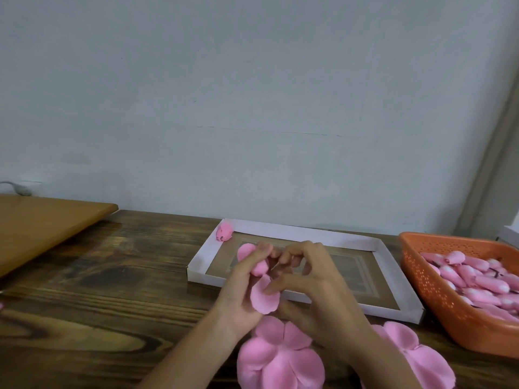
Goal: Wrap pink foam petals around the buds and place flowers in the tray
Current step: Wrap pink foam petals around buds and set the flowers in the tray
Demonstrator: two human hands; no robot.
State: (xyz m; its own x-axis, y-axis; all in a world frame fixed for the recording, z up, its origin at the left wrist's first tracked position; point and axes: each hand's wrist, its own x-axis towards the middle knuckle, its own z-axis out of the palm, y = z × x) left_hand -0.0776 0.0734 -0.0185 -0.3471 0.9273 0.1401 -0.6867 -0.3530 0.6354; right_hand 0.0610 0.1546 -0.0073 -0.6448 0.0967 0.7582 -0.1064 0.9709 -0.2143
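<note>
Head view: on the counter (pixel 112 290), the tray (pixel 295 234) lies directly beyond both hands. I see the left hand (pixel 241 287) gripping the bud (pixel 259 268), the right hand (pixel 311 276) pinching its loose petal (pixel 264 300); the bud's long axis points toward the tray.

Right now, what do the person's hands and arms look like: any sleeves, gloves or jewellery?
The left hand and the right hand are bare: no gloves, rings or watch in view. Both forearms are bare too, with no sleeve showing.
</note>
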